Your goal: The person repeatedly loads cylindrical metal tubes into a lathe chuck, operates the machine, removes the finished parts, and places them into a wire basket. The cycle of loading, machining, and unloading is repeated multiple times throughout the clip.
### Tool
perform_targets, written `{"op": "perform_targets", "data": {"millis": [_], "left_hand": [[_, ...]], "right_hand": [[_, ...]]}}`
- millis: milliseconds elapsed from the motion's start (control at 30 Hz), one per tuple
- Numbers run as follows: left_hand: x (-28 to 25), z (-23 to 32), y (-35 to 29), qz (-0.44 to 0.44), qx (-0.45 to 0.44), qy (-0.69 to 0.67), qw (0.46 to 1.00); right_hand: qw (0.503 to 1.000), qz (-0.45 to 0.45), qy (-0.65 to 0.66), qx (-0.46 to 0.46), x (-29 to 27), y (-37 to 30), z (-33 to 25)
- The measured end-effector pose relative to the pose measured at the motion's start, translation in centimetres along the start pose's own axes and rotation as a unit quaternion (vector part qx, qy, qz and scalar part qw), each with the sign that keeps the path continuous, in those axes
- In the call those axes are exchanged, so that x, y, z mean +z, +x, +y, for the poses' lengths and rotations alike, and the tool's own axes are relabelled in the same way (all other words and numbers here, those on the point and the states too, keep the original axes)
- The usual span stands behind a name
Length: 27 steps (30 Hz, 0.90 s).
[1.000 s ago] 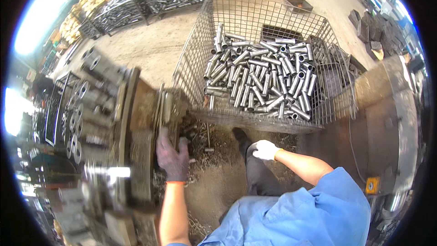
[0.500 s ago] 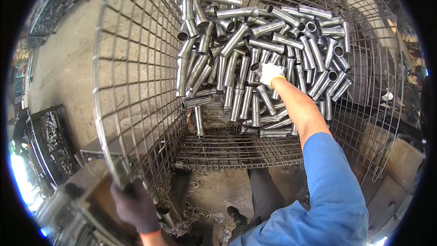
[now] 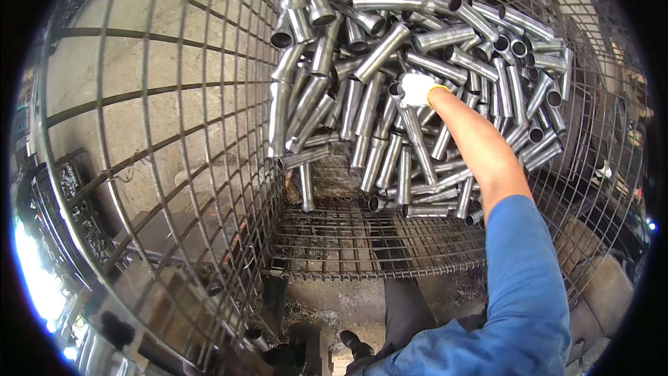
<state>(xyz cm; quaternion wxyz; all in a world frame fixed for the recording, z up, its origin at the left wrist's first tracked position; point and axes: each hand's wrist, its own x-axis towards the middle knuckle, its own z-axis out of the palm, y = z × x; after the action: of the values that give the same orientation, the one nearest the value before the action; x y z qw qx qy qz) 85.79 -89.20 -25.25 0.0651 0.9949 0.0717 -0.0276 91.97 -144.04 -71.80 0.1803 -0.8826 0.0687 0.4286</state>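
My right hand [image 3: 416, 90], in a white glove with a yellow cuff, reaches into the heap of short metal tubes [image 3: 379, 52] in a wire basket. Its fingers are closed around the upper end of a shiny tube [image 3: 419, 146] that slants down toward me; the glove hides part of the grip. Another tube's dark open end lies against the glove's left side. The tubes have flared ends and lie in many directions. My left hand does not show; a dark patch at the lower edge is too unclear to name.
Tall wire mesh walls [image 3: 177, 90] bound the basket at left and right. A lower mesh panel [image 3: 348, 237] crosses its front, between me and the tubes. Beyond the left wall are a concrete floor [image 3: 125, 69] and dark racks [image 3: 66, 195].
The view has moved nearer the tubes. My dark-gloved left hand, earlier at the left mesh wall's lower edge, has gone from sight. The tube under my right hand shows more of its length.
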Motion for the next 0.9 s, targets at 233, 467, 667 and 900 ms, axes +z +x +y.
{"op": "perform_targets", "data": {"millis": [233,467,667,900], "left_hand": [[1.5,-0.8,0.4,0.018,-0.032,-0.075,0.996],[1.8,0.6,1.1,0.05,0.145,0.059,0.986],[-0.5,2.3,1.2,0.044,0.158,-0.005,0.987],[-6.2,-10.8,-20.2,-0.276,0.302,-0.287,0.866]], "right_hand": [[0.999,-0.017,0.016,0.027,4.1,3.0,-1.9],[0.961,0.198,0.174,0.087,4.6,-20.1,-11.1],[0.87,0.195,0.378,-0.249,0.5,-42.7,-22.5],[0.818,0.196,0.048,-0.538,5.7,-61.0,-39.7]]}}
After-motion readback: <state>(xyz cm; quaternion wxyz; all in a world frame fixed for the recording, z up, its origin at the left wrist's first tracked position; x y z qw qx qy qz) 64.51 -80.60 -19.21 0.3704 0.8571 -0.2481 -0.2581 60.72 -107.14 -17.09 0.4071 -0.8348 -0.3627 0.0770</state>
